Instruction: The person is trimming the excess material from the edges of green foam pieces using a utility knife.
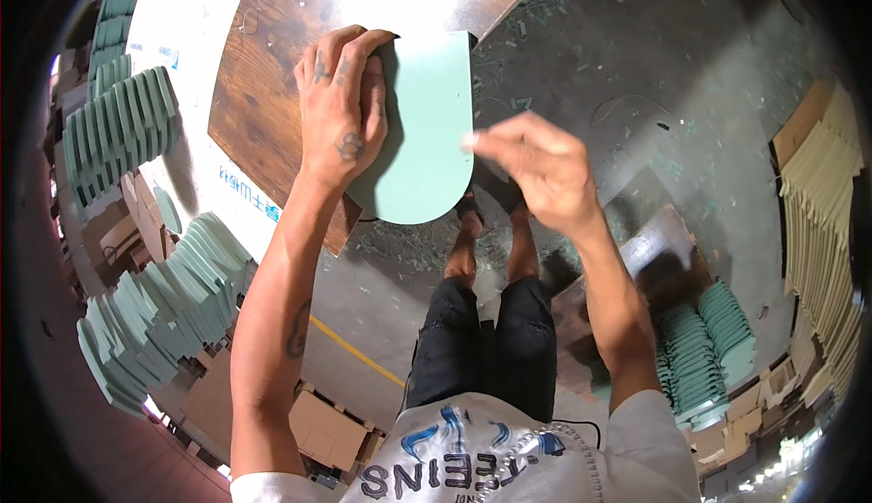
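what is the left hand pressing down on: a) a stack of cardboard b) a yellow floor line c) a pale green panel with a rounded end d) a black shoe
c: the left hand lies flat on the green panel, which rests on the wooden board with its rounded end past the edge.

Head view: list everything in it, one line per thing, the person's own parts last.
Rounded foam panel: one, pale green, flat on the tabletop, overhanging its near edge.
Tabletop: one, dark brown wood, upper left.
Stacked rounded panels: many, green, in rows at left; more at lower right.
Flat boards: a stack, tan, far right.
Floor: grey, strewn with green scraps.
Cardboard boxes: several, brown, lower left.
Left hand: pressing flat on the panel.
Right hand: fingers pinched at the panel's right edge; what the grip holds cannot be told.
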Demonstrator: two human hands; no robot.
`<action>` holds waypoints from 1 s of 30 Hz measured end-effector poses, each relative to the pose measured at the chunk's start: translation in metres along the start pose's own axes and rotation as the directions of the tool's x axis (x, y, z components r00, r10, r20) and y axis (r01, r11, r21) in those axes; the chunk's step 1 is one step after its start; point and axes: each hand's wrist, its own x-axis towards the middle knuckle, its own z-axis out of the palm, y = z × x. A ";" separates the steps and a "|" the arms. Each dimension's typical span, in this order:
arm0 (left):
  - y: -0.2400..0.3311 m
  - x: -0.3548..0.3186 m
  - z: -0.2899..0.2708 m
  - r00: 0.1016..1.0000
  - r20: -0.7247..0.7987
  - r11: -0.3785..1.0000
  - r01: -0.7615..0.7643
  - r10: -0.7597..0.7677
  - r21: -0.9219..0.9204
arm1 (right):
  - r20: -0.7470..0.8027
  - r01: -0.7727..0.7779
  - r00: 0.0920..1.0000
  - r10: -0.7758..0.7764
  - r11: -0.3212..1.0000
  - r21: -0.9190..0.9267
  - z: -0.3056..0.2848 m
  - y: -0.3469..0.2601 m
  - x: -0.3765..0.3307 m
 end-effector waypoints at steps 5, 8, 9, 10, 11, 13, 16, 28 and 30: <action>0.002 0.000 0.000 1.000 0.004 1.000 0.003 -0.003 0.001 | -0.303 -0.103 0.951 0.066 0.989 -0.105 0.003 0.014 0.058; 0.000 0.000 -0.001 1.000 0.001 1.000 0.011 -0.011 -0.005 | -0.248 -0.017 0.968 -0.026 0.985 -0.170 0.015 0.019 0.029; -0.001 -0.002 -0.003 1.000 0.006 1.000 0.020 -0.020 -0.002 | -0.220 0.007 0.974 -0.053 0.979 -0.205 0.022 0.009 0.010; -0.002 -0.003 -0.002 1.000 0.006 1.000 0.020 -0.020 -0.005 | -0.225 0.015 0.972 -0.062 0.979 -0.202 0.029 -0.010 -0.007; -0.001 -0.003 -0.001 1.000 0.006 1.000 0.018 -0.018 -0.009 | -0.177 0.020 0.983 -0.056 0.980 -0.199 0.031 -0.024 -0.027; 0.002 0.001 0.000 1.000 0.003 1.000 0.004 -0.003 -0.024 | 0.155 0.043 0.988 0.006 0.948 -0.317 0.036 -0.067 -0.066; -0.001 0.002 -0.001 1.000 -0.029 0.999 -0.006 0.007 0.044 | 0.125 -0.218 0.968 0.217 0.976 -0.006 0.068 -0.097 -0.115; 0.052 -0.058 -0.054 0.641 0.735 0.965 -0.252 0.223 -0.073 | -0.470 -0.563 -0.186 0.863 0.298 0.771 0.123 -0.119 -0.271; 0.037 -0.074 -0.041 0.745 0.599 0.928 -0.373 0.294 0.008 | -0.472 -0.572 -0.145 0.870 0.316 0.757 0.154 -0.130 -0.279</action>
